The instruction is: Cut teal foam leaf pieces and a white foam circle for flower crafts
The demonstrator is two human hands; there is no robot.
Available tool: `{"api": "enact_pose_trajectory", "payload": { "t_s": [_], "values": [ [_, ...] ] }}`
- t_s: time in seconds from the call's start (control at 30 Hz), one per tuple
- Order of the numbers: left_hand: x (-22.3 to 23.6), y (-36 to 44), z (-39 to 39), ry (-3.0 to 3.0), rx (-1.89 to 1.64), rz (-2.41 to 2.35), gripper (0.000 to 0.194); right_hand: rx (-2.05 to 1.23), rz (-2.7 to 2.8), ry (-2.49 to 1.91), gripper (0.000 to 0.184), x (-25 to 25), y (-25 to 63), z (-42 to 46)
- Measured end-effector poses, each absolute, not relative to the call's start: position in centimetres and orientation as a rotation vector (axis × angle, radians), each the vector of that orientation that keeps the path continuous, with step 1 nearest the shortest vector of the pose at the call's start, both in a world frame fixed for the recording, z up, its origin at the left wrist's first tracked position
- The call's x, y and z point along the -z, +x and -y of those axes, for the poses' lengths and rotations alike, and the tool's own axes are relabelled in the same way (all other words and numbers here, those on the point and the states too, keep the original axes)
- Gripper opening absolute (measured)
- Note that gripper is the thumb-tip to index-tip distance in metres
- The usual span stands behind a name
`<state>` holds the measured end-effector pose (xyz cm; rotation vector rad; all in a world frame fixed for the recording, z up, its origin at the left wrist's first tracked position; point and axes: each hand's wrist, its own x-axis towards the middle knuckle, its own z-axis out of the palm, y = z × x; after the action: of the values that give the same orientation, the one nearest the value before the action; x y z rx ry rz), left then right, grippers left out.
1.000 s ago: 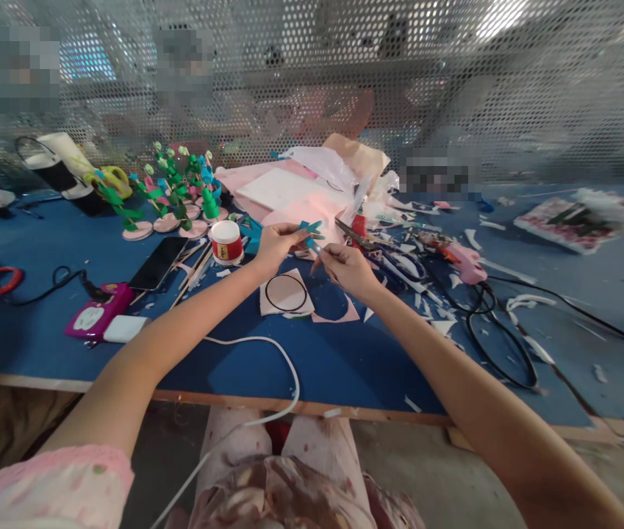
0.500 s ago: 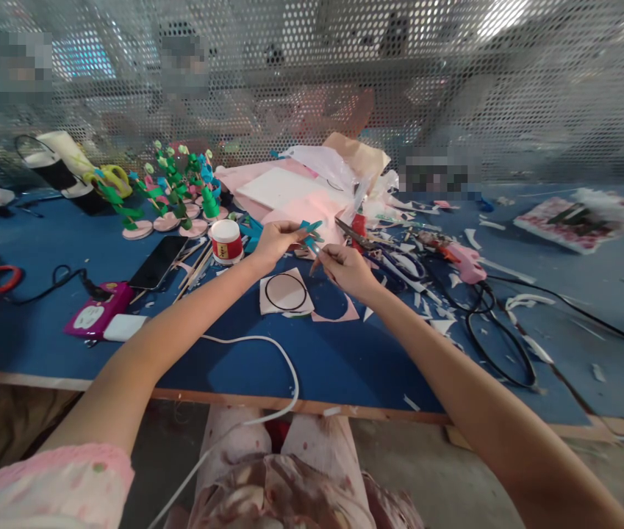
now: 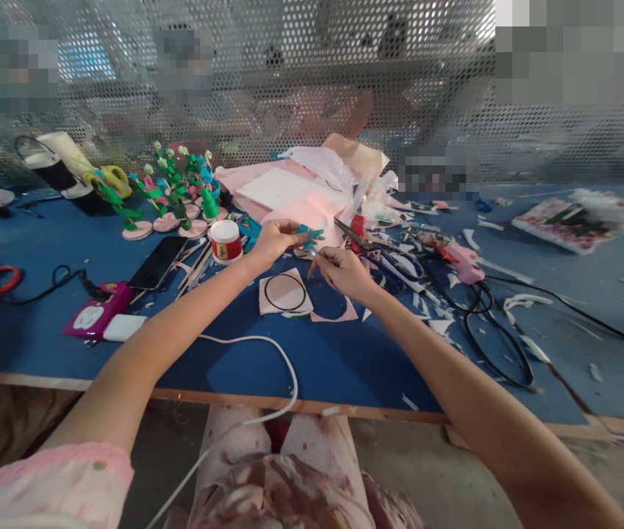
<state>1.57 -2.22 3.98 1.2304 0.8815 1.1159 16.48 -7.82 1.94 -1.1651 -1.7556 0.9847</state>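
Left hand + right hand: 2, pinching blue strips | jar: 1 | phone: 1 | glue gun: 1

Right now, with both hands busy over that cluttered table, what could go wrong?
The scissors lie close by the right hand, so a careless reach might end in a nick. The white cord runs over the edge of the table, where it might get snagged and pulled. The jar stands near the left hand; a sideways swing could knock it over.
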Motion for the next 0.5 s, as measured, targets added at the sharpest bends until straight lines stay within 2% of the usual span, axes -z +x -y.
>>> {"api": "enact_pose_trajectory", "payload": {
  "t_s": [0.17,0.3,0.4,0.5],
  "values": [
    [-4.2,1.6,2.5,1.274,-1.094,-0.893,0.034,-1.017,1.750,-1.165,0.031,-1.9,16.4,8.0],
    [-4.6,1.6,2.6,1.347,-1.070,-0.914,0.036,-1.088,1.717,-1.121,0.042,-1.9,16.4,8.1],
    [-5.1,1.4,2.6,1.494,-1.030,-0.926,0.043,-0.965,1.480,-1.089,0.050,-2.0,16.9,7.9],
    [-5.6,1.3,3.0,1.643,-0.910,-0.938,0.057,-0.744,1.394,-1.092,0.049,-2.4,17.6,7.5]
  ]
}}
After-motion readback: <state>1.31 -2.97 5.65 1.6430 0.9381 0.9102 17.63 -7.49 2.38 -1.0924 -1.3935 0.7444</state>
